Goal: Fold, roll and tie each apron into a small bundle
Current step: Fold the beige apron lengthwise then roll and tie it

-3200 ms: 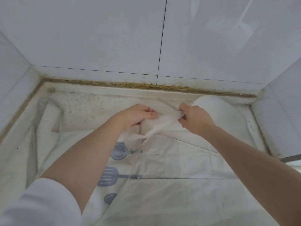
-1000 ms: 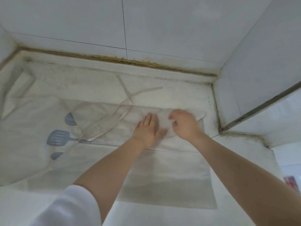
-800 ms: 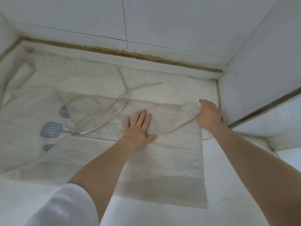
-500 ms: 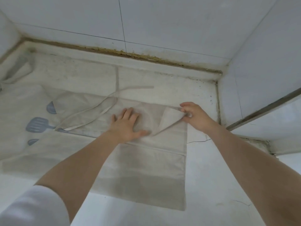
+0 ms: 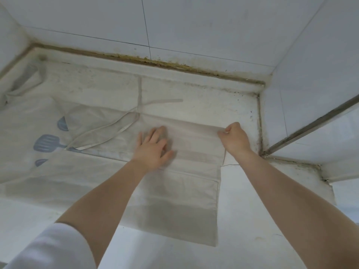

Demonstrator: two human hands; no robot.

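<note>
In the head view, a pale off-white cloth apron (image 5: 174, 200) lies spread flat on a white, grubby counter (image 5: 252, 239) set in a corner of white glossy wall tiles (image 5: 194, 26). The apron is folded lengthwise into layers, its right end squared off near the right wall and its left part running out of the frame. On that left part sits a grey-blue print of kitchen utensils (image 5: 46, 145), a slotted spatula between two rounded shapes; no lettering, label or brand can be read anywhere on the cloth. A thin off-white tie strap (image 5: 108, 131) loops loosely over the upper layer, and another strap end (image 5: 161, 101) lies on the bare counter beyond the apron's far edge.

The left hand (image 5: 153, 148) lies palm down on the middle of the folded apron, fingers straight and slightly spread, pressing the cloth flat; it is a little blurred. The right hand (image 5: 234, 137) is at the apron's far right corner, fingers curled, pinching the folded edge there. A white sleeve (image 5: 50, 247) covers the left upper arm at the bottom of the frame.
</note>
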